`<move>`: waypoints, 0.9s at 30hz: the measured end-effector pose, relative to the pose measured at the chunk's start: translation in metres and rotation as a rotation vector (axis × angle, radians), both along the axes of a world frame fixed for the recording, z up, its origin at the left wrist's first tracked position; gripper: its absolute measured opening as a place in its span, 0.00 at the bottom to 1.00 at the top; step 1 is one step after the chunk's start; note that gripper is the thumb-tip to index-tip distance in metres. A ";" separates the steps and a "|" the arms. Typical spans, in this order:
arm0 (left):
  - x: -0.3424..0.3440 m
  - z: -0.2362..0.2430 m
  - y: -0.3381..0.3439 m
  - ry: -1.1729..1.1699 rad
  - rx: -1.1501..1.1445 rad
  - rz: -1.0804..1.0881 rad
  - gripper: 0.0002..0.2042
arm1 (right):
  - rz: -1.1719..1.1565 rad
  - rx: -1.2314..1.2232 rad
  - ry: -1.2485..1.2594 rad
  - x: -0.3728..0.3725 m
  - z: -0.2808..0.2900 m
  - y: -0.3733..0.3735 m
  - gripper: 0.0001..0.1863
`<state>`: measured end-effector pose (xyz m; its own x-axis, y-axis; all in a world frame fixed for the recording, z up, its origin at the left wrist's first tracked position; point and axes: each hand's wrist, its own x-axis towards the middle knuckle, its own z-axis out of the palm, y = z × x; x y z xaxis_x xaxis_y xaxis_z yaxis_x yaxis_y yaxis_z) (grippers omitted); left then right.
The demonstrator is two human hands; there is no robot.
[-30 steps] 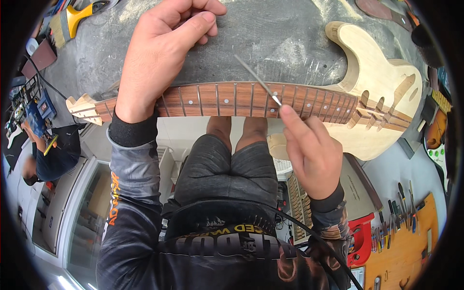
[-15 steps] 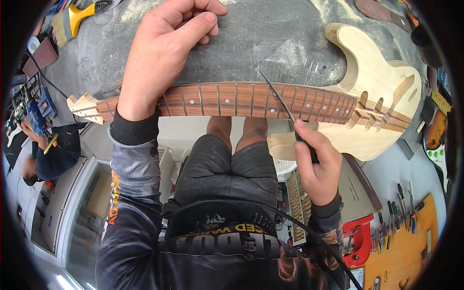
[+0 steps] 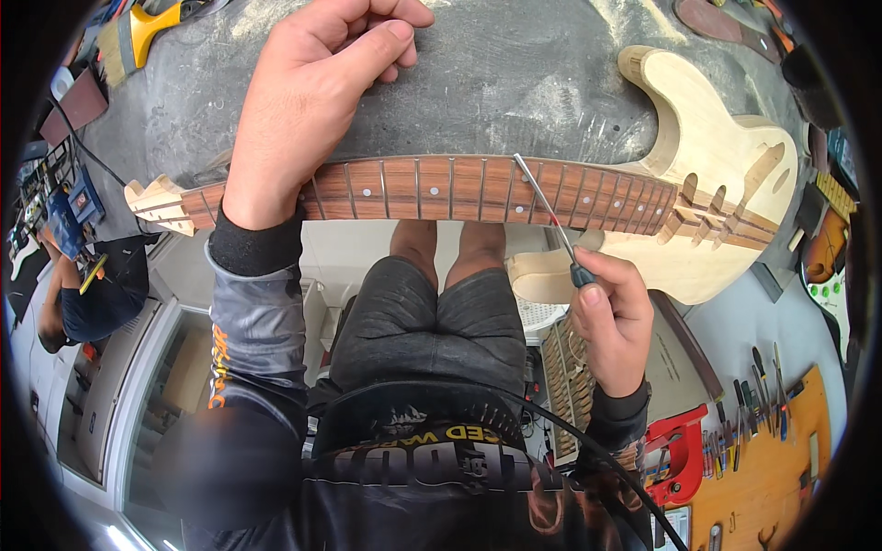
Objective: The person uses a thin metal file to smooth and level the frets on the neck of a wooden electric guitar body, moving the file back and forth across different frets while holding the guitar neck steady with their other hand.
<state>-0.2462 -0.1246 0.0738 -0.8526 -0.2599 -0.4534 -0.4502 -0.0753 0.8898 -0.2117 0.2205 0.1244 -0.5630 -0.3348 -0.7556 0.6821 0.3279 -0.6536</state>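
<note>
A pale unfinished guitar body [image 3: 707, 266] lies across the bench, its reddish-brown fretboard [image 3: 404, 188] running left to a light headstock [image 3: 158, 207]. The fretboard has metal frets and dot inlays. My left hand [image 3: 317, 101] lies over the neck's left part, wrist across the fretboard, fingers loosely curled above the grey bench top with nothing visible in them. My right hand [image 3: 616, 317] grips the dark handle of a thin metal file-like tool [image 3: 542, 197] below the neck. The tool's rod slants up over the fretboard, its tip at the upper edge.
The grey bench [image 3: 496, 83] holds a yellow-handled brush [image 3: 147, 28]. A red clamp [image 3: 680, 459] and upright tools [image 3: 763, 395] are at lower right. A co-worker [image 3: 87, 303] is at left. A blurred dark shape [image 3: 230, 464], unidentifiable, covers part of my left sleeve.
My right hand has moved rightward and down with the tool and turned, showing more handle; the rod is steeper. My left hand stays put. The blurred dark shape has appeared at lower left.
</note>
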 end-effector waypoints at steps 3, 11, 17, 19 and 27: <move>-0.002 -0.002 0.003 0.013 0.025 -0.014 0.07 | 0.075 0.020 0.263 -0.006 -0.005 -0.015 0.19; 0.005 -0.002 -0.005 0.063 -0.104 -0.115 0.10 | 0.557 0.176 0.951 -0.036 -0.007 -0.048 0.28; 0.007 0.007 0.007 0.210 -0.092 -0.476 0.11 | 0.426 0.126 0.952 -0.032 -0.008 -0.037 0.27; 0.006 0.010 0.009 0.166 -0.171 -0.609 0.08 | 0.451 0.149 0.979 -0.032 -0.008 -0.033 0.26; -0.007 -0.003 0.022 0.453 -0.298 -0.665 0.04 | 0.052 -0.080 0.358 -0.027 0.000 -0.018 0.25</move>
